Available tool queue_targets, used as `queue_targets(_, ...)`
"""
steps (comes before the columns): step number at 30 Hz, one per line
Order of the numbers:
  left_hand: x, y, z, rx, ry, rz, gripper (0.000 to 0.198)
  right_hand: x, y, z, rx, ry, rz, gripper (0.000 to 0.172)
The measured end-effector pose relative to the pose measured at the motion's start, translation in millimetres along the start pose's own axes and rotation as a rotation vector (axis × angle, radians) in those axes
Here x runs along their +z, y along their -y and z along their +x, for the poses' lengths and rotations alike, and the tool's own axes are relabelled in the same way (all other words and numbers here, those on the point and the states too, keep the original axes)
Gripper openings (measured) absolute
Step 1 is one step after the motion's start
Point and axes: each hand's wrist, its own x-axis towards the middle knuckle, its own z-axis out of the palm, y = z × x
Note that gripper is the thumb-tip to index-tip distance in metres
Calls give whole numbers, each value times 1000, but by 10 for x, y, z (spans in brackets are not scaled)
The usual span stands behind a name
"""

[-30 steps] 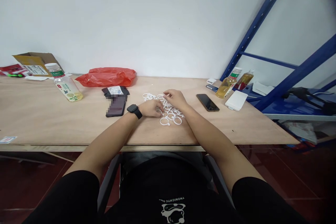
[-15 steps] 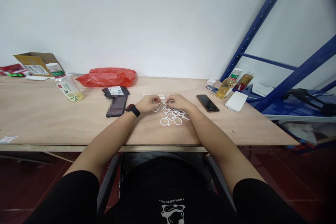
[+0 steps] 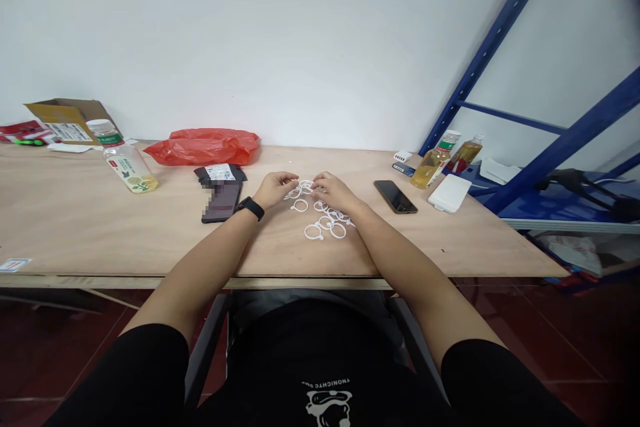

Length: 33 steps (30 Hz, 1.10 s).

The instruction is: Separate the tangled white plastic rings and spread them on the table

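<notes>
1. Well, closest of all is the seated person's black T-shirt (image 3: 305,340), white print on the chest, with dark chair armrests (image 3: 207,347) at either side and bare forearms reaching out over the wooden worktop (image 3: 285,250).
2. Beyond the worktop's front edge lie white rings (image 3: 329,223) with little tabs: two nearest the person, a tangle of overlapping ones just behind, and a single ring (image 3: 293,207) apart from them, to the left.
3. Farther in, the left hand (image 3: 275,189), a black watch (image 3: 251,207) on its wrist, and the right hand (image 3: 336,192) face each other across another small group of rings. Both hands have their fingers curved inward, tips at those rings; whether either is pinching one, I can't tell from where I stand.
4. Flanking the hands are two phones: a dark phone (image 3: 223,203) near the watch, partly blurred, and another phone (image 3: 396,196) lying well clear of the right hand.
5. Behind the dark phone is a black packet (image 3: 220,173) with a white label; over to the right sit a white case (image 3: 450,192) and a bottle (image 3: 433,161) of yellowish liquid.
6. Toward the wall (image 3: 320,47) rest a crumpled red bag (image 3: 205,148) and an open cardboard box (image 3: 73,121).
</notes>
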Motion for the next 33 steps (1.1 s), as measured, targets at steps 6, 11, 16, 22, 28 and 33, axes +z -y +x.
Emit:
queue_targets(6,2,24,-2,-8,15,96,33,-3,37,15,71,-16,18,15)
queue_targets(11,-9,30,2,-36,0,90,32,49,122,50,42,-33,12,34)
queue_targets(16,-4,-25,-22,-30,16,69,25,46,317,35,1,-4,-1,28)
queue_targets(22,-1,-6,-9,4,-28,29,13,59,459,2,-27,104,-15,13)
queue_targets(28,-3,41,23,-3,-68,-11,13,167,515,-14,-186,229,-80,24)
queue_targets(33,17,42,24,-24,-41,-120,15,199,519,10,-174,323,-155,15)
